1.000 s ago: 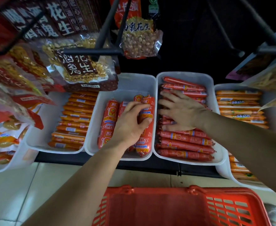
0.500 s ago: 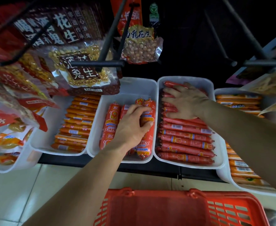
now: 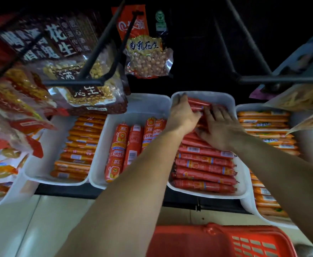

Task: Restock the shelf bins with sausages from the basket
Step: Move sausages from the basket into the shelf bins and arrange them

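1. Both hands, left hand (image 3: 184, 115) and right hand (image 3: 219, 127), press open and flat on red sausages (image 3: 205, 164) at the far end of their white bin (image 3: 244, 184).
2. The red basket (image 3: 226, 242) sits nearest.
3. Risk: pushing could roll the stack over the rim.

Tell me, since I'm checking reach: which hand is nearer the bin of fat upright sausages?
Left. The left hand is just past that bin's right edge, over the red sausage bin; the right hand sits farther right.

Slim red sausages (image 3: 205, 165) lie crosswise, stacked in rows, filling a white shelf bin (image 3: 233, 102). In the neighbouring white bin (image 3: 133, 115) thicker red-orange sausages (image 3: 131, 149) lie lengthwise. The red plastic basket (image 3: 226, 242) sits below.
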A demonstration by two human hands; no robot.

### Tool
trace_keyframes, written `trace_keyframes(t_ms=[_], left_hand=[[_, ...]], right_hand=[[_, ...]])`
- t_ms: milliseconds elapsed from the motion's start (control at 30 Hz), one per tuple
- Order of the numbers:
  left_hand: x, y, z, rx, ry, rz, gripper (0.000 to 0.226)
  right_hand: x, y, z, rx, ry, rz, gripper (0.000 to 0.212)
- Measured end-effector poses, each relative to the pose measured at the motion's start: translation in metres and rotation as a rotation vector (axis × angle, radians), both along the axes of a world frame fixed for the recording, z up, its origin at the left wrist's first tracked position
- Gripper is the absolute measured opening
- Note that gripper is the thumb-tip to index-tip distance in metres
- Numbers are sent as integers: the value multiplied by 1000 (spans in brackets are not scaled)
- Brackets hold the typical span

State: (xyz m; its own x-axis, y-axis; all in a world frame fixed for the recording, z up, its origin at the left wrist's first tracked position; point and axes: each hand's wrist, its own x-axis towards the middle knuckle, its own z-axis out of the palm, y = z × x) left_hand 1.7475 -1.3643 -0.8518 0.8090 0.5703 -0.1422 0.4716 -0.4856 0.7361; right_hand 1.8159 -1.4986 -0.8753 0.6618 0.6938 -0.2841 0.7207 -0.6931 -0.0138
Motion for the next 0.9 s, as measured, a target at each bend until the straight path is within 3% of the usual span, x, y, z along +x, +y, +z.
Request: trace_keyframes(t_ms=[100,233,433,600,700,900], left_hand=[[23,1,-15,4,139,-13,78],[24,-2,-31,83,223,-49,89],[12,-4,-3,35,197,-40,72],[-72,-11,52,114,104,-168,43],[-137,2,67,240,204,-127,48],[-237,30,44,242,335,-88,55]], right_hand=[[4,-8,5,-94,-101,0,87],[6,-16,7,-103,-27,0,87],[0,-18,23,-14,8,-53,88],[-48,-33,53,210,89,-131,75],[-91,-32,65,223,183,-124,73],[-171,0,65,207,315,48,73]])
